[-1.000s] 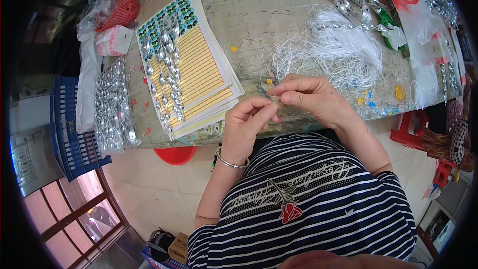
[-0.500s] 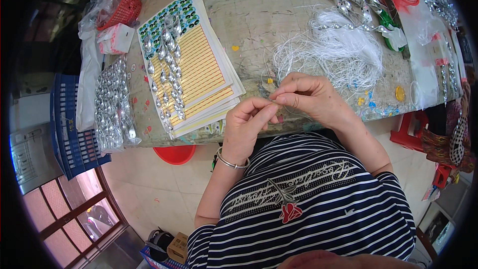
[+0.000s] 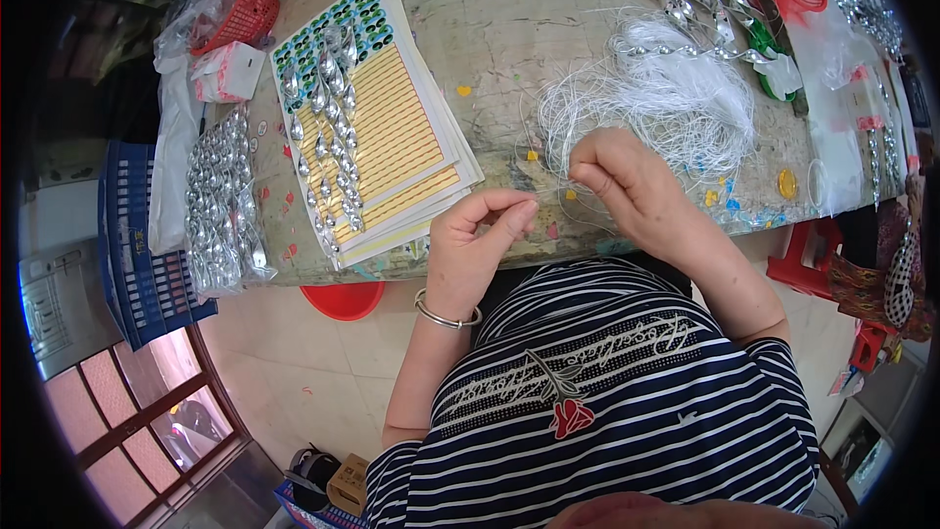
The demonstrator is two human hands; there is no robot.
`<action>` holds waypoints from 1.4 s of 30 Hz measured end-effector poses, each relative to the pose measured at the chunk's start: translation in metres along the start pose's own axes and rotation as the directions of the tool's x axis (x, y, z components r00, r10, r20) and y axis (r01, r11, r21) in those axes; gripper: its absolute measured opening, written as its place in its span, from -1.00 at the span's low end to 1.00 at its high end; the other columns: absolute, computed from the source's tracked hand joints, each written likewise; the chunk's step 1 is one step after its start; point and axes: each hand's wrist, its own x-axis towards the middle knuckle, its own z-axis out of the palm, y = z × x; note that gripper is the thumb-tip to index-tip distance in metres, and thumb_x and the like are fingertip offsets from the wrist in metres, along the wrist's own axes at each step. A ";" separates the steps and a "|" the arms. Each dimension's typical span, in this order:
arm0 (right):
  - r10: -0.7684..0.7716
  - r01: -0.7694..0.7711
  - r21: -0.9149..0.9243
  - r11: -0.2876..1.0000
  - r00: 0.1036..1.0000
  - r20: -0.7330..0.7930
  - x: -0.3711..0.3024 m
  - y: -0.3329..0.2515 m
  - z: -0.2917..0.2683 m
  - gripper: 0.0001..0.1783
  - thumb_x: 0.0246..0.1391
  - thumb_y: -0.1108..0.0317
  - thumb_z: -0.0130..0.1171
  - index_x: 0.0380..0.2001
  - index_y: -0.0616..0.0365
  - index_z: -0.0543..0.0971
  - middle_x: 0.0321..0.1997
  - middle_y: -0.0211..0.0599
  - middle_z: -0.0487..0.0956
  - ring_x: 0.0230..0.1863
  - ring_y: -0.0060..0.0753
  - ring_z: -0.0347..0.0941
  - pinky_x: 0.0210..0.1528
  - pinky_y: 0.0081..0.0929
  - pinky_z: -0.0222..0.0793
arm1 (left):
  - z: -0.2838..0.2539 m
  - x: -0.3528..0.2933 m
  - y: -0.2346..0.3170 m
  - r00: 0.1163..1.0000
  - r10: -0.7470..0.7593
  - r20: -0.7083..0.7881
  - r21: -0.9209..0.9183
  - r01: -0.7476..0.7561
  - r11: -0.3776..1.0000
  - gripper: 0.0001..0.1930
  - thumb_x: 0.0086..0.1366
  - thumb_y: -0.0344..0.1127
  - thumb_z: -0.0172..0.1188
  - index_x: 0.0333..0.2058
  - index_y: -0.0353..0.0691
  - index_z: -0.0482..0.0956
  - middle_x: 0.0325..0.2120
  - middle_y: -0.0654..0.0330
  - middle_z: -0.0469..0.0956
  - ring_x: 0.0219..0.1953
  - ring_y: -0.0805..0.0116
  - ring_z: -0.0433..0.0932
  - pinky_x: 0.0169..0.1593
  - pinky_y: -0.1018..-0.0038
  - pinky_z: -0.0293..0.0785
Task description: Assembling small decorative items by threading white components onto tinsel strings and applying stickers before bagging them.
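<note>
Left of sheets (image 3: pixel 416 127) — bag (image 3: pixel 229 272), silver twists (image 3: pixel 223 191) inside. Right of sheets — left hand (image 3: pixel 475 240), right hand (image 3: pixel 634 188) pinched closed; can't tell on what.

White thread (image 3: pixel 676 103), silver spirals (image 3: pixel 339 148), navy-white striped shirt (image 3: pixel 627 382)

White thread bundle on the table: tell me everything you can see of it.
The white thread bundle is a loose, tangled heap of fine, slightly glossy strands, thread or thin cord by its look. It lies spread on the worn table, densest toward the right, with thin loops straying left. A silver twisted strip crosses its upper part. The right hand is at its lower left edge; whether they touch is unclear.
</note>
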 end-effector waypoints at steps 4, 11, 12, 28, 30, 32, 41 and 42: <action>0.384 -0.466 0.754 0.462 0.872 0.304 -0.007 -0.003 0.003 -0.81 0.27 0.31 -0.06 -0.35 0.20 0.42 -0.34 -0.40 0.49 -0.30 -0.57 0.37 -0.20 -0.52 0.31 | 0.000 -0.001 -0.001 0.999 -0.049 -0.016 -0.117 0.047 0.992 -0.88 0.20 -0.49 0.20 -0.26 -0.34 0.58 -0.49 0.27 0.56 -0.45 0.60 0.49 -0.34 0.70 0.42; 0.313 -0.324 0.679 0.659 0.939 0.143 0.003 -0.019 0.004 -0.86 0.23 0.35 0.00 -0.36 0.18 0.44 -0.18 -0.29 0.57 -0.19 -0.48 0.43 -0.10 -0.52 0.33 | 0.004 -0.002 0.000 0.998 0.001 -0.064 -0.115 -0.009 0.993 -0.88 0.21 -0.49 0.21 -0.26 -0.33 0.58 -0.45 0.28 0.56 -0.45 0.63 0.47 -0.35 0.72 0.41; 0.312 -0.323 0.679 0.660 0.939 0.144 0.004 -0.019 0.005 -0.86 0.23 0.35 0.00 -0.36 0.18 0.44 -0.18 -0.29 0.57 -0.19 -0.48 0.43 -0.10 -0.52 0.33 | 0.003 -0.002 -0.001 0.998 0.002 -0.066 -0.115 -0.010 0.993 -0.88 0.21 -0.49 0.21 -0.26 -0.33 0.58 -0.45 0.28 0.56 -0.45 0.63 0.47 -0.35 0.72 0.41; -0.197 0.197 -0.011 0.980 0.980 -0.024 0.005 -0.021 0.026 -0.69 -0.27 0.52 0.29 -0.33 0.13 0.53 -0.09 -0.33 0.51 -0.05 -0.14 0.38 -0.05 -0.32 0.37 | -0.004 0.002 -0.008 1.000 0.005 -0.024 -0.297 -0.012 0.955 -0.88 0.23 -0.43 0.20 -0.27 -0.33 0.60 -0.41 0.30 0.57 -0.39 0.65 0.44 -0.32 0.70 0.34; -0.202 0.201 -0.047 0.978 0.979 -0.020 0.005 -0.020 0.026 -0.69 -0.27 0.52 0.29 -0.33 0.13 0.53 -0.08 -0.32 0.50 -0.05 -0.14 0.38 -0.05 -0.32 0.36 | -0.005 0.001 -0.008 1.000 0.011 -0.016 -0.284 -0.015 0.959 -0.88 0.23 -0.43 0.20 -0.28 -0.33 0.61 -0.42 0.31 0.57 -0.40 0.65 0.43 -0.32 0.71 0.33; -0.191 0.191 0.034 0.981 0.981 -0.019 0.005 -0.018 0.027 -0.75 -0.20 0.51 0.27 -0.35 0.15 0.53 -0.09 -0.27 0.49 -0.07 -0.15 0.38 -0.06 -0.33 0.33 | -0.005 0.000 -0.008 1.000 0.008 -0.030 -0.228 -0.015 0.973 -0.88 0.23 -0.44 0.19 -0.27 -0.31 0.61 -0.44 0.32 0.55 -0.44 0.65 0.40 -0.34 0.71 0.31; 0.054 -0.055 0.228 0.972 0.998 0.010 0.008 -0.010 0.022 -0.95 0.03 0.49 0.13 -0.42 0.20 0.46 -0.27 -0.22 0.44 -0.19 -0.16 0.38 -0.07 -0.33 0.30 | -0.003 -0.001 -0.003 0.996 0.084 0.017 -0.068 -0.082 0.994 -0.96 0.23 -0.47 0.19 -0.36 -0.30 0.56 -0.51 0.33 0.47 -0.49 0.65 0.38 -0.39 0.71 0.31; 0.055 -0.056 0.228 0.972 0.998 0.007 0.008 -0.007 0.024 -0.95 0.03 0.49 0.13 -0.42 0.20 0.46 -0.27 -0.22 0.44 -0.19 -0.16 0.38 -0.07 -0.33 0.30 | -0.002 -0.001 -0.004 0.996 0.084 0.020 -0.067 -0.083 0.994 -0.96 0.23 -0.47 0.19 -0.36 -0.30 0.56 -0.51 0.33 0.47 -0.49 0.65 0.38 -0.39 0.71 0.31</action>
